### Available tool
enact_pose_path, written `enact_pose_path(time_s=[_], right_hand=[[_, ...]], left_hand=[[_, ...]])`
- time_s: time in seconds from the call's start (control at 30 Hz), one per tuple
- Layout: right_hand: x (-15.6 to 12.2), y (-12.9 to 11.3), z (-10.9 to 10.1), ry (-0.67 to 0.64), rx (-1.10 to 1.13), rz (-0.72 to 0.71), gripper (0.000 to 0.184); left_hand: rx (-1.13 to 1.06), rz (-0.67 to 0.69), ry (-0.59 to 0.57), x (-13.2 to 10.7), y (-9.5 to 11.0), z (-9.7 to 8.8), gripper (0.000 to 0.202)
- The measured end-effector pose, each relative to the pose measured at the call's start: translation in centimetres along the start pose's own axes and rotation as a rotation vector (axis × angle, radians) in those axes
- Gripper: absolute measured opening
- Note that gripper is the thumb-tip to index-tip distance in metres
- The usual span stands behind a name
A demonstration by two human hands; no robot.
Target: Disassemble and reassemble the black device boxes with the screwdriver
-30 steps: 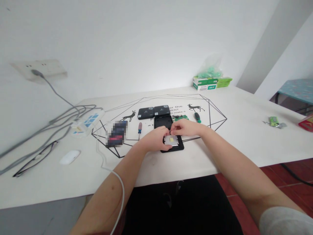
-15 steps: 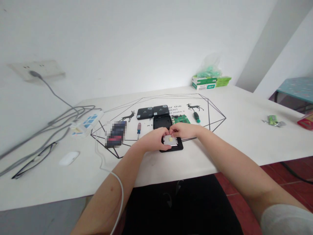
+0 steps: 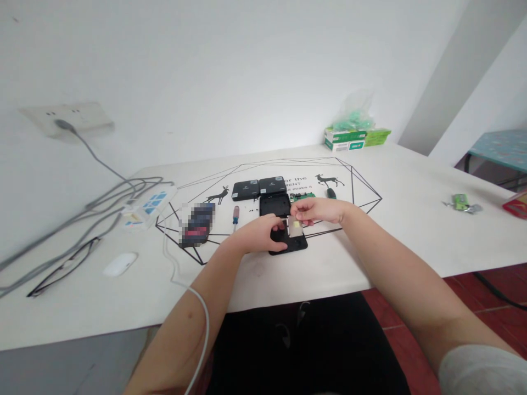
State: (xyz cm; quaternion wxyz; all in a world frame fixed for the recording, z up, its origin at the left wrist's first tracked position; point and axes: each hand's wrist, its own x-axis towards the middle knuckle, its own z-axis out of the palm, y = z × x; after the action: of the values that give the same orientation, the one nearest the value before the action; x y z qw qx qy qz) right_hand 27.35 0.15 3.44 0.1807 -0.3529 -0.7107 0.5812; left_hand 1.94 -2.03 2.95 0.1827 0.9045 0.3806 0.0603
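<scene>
My right hand [image 3: 312, 209] pinches a silvery metal plate [image 3: 295, 227] with a pale yellow square pad on it. The plate is tilted up over the right part of a black plastic cover [image 3: 288, 248]. My left hand [image 3: 265, 235] curves round the left side of that cover, thumb at its near part and fingers toward its far edge. Just beyond lies an open black case half [image 3: 275, 205]. A green circuit board [image 3: 308, 194] sits behind my right hand, which partly hides it.
Two closed black boxes [image 3: 246, 190] stand side by side at the back. One screwdriver [image 3: 236, 215] lies left of my hands; a dark-handled tool [image 3: 331, 193] lies right. A blurred-out item [image 3: 198, 225], white cable [image 3: 173, 269], power strip [image 3: 153, 206] and glasses [image 3: 63, 267] occupy the left side.
The metal plate has come up off the black cover and tilted, shifting right in my right hand. My left hand has stayed at the cover's left side.
</scene>
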Motion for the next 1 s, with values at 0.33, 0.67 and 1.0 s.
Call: enact_pose_path(time_s=[0.33,0.67,1.0], right_hand=[[-2.4,1.2,-4.4,0.038,-0.219,0.261,0.015],[-1.9,0.8,-3.6,0.183,-0.453,0.441,0.019],[0.5,1.7,-2.2,0.341,-0.884,0.194,0.014]], left_hand=[[-0.022,-0.04,-0.011,-0.6,-1.4,-0.3,0.044],[0.182,-0.092,0.274,-0.1,-1.8,-0.7,0.019],[0.293,-0.439,0.402,0.4,-2.6,-0.4,0.021]])
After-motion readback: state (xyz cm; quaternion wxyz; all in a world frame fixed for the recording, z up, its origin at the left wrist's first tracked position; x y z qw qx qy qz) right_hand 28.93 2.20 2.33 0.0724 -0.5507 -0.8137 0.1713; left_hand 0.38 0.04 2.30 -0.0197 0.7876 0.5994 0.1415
